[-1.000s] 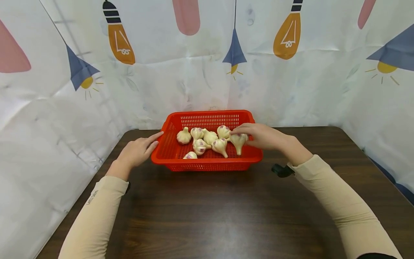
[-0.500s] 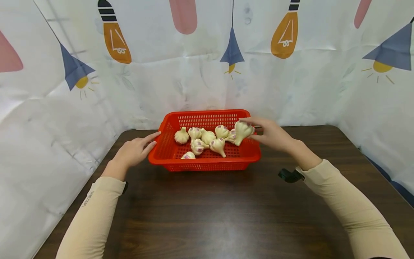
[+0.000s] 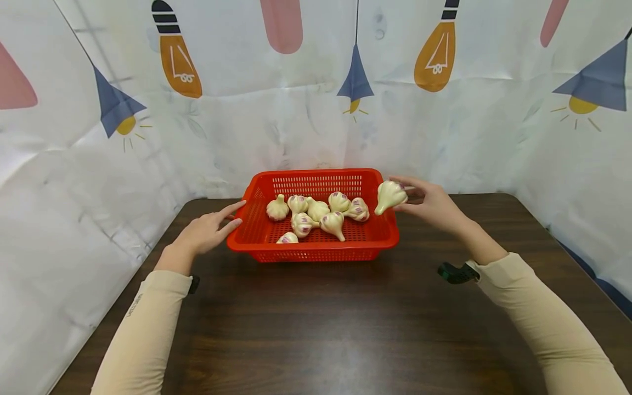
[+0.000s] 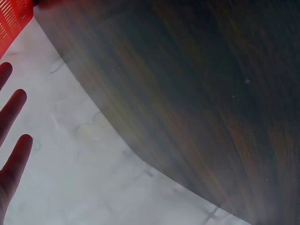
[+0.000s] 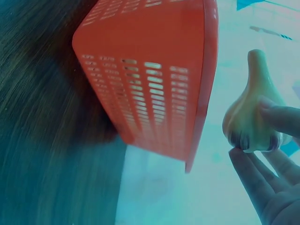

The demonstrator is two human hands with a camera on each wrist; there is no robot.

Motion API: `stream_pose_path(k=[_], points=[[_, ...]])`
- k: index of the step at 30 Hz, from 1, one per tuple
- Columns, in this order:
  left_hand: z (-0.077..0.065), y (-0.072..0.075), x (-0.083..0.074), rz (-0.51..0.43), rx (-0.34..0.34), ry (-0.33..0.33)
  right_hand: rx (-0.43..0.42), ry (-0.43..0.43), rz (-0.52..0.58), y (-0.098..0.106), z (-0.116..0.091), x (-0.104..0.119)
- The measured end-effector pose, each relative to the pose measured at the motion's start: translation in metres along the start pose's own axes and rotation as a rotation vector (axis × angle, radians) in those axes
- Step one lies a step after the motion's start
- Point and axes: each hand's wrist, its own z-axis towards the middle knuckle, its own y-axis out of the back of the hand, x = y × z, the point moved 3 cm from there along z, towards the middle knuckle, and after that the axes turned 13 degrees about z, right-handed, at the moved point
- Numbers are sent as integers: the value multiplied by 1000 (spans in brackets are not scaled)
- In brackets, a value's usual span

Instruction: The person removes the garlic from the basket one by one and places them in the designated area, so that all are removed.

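A red plastic basket (image 3: 316, 252) with slotted walls stands toward the back of the table and holds several garlic bulbs (image 3: 317, 209). Over the basket's right rim, my right hand (image 3: 428, 206) pinches one garlic bulb (image 3: 391, 196) between thumb and fingers, its stem pointing down and left. In the right wrist view this held bulb (image 5: 255, 108) hangs apart from the basket wall (image 5: 154, 84). My left hand (image 3: 204, 233) touches the basket's left rim with fairly straight fingers. Only a few of its fingers (image 4: 16, 159) show in the left wrist view.
The dark wood table (image 3: 306, 329) spreads in front of the basket and to both sides. A white printed cloth (image 3: 316, 126) hangs close behind the basket and along both sides of the table.
The right hand has lifted one garlic bulb up out of the basket and moved right with it, over the right rim. The left hand has stayed at the left rim.
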Motion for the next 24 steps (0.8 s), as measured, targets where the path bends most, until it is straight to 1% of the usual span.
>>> stream_pose_path(k=[3, 8, 14, 17, 20, 24], points=[[0, 0, 0, -11, 1, 5, -10, -42, 25, 7, -2, -6], [1, -1, 1, -18, 0, 9, -25, -71, 100, 17, -4, -15], [0, -3, 1, -28, -13, -1, -78, -143, 167, 28, -6, -25], [0, -4, 2, -32, -20, -5, -111, -152, 217, 34, -10, -32], [0, -5, 2, -32, -22, -7, -152, -138, 334, 39, -13, -41], [1, -5, 2, -25, -28, -6, -213, -103, 543, 42, -17, -54]])
